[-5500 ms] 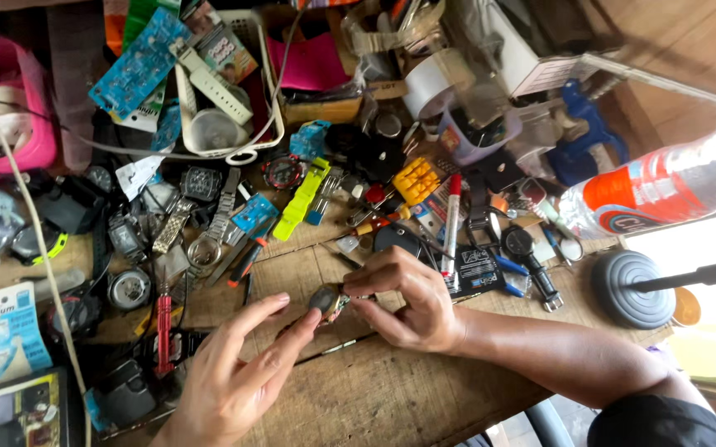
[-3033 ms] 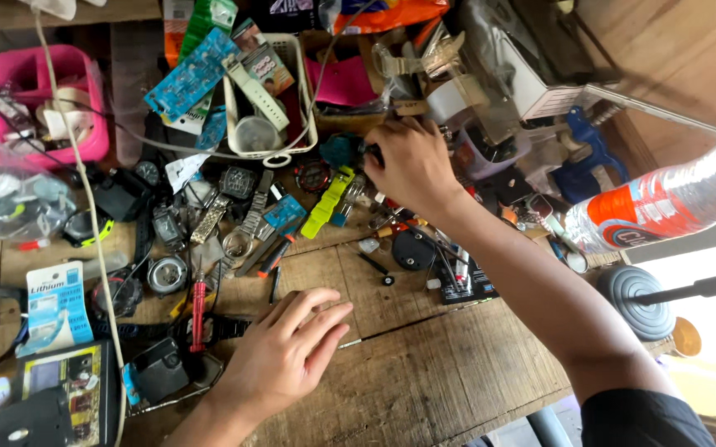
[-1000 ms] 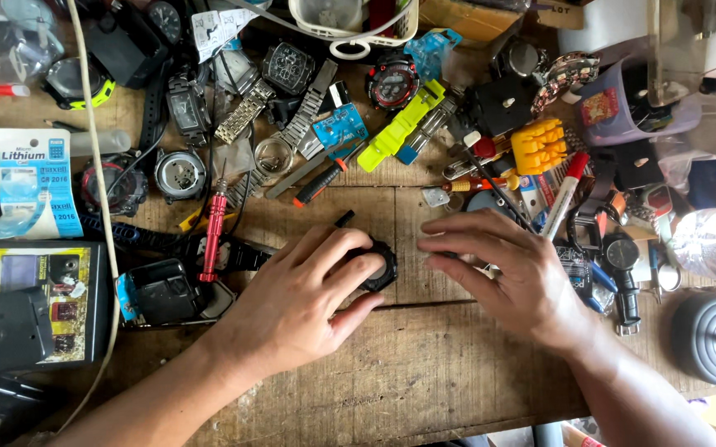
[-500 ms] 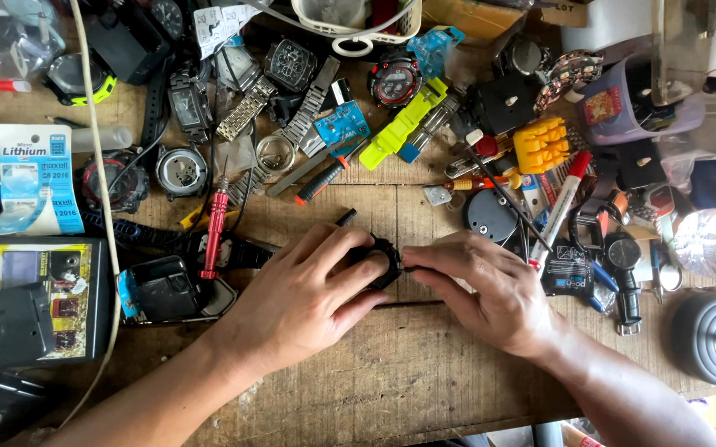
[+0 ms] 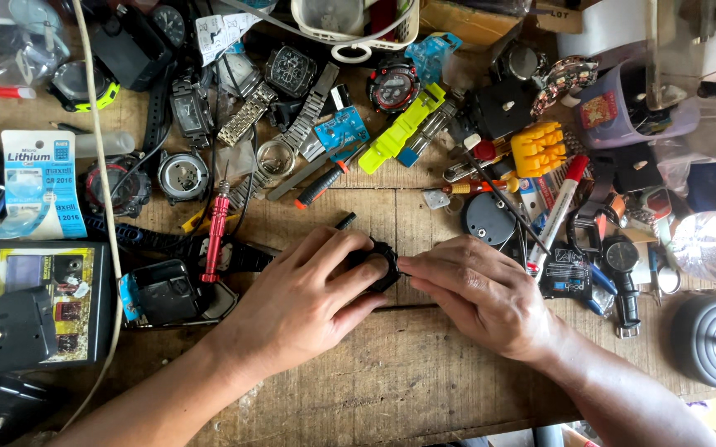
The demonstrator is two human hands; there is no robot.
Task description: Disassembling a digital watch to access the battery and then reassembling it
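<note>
Head camera looks straight down on my wooden workbench point(image 5: 391, 389), strewn along its far half with watches, straps and tools. Nearest me the boards are bare, which I judge the only free room for elbows. My left hand point(image 5: 304, 302) lies curled over a black round watch case point(image 5: 378, 263) at the bench's middle, fingers pressed down on it. My right hand point(image 5: 478, 290) meets it from the other side, fingertips drawn together against the case's rim; whether they pinch a small tool I cannot tell. To do this well I'd keep the left hand's weight steady and work the rim with short, light moves. Close by sit a black round disc point(image 5: 490, 217), a red-capped marker point(image 5: 558, 207), a red screwdriver point(image 5: 214, 232) and a yellow link tool point(image 5: 537, 149), so sideways sweeps risk knocking them.
</note>
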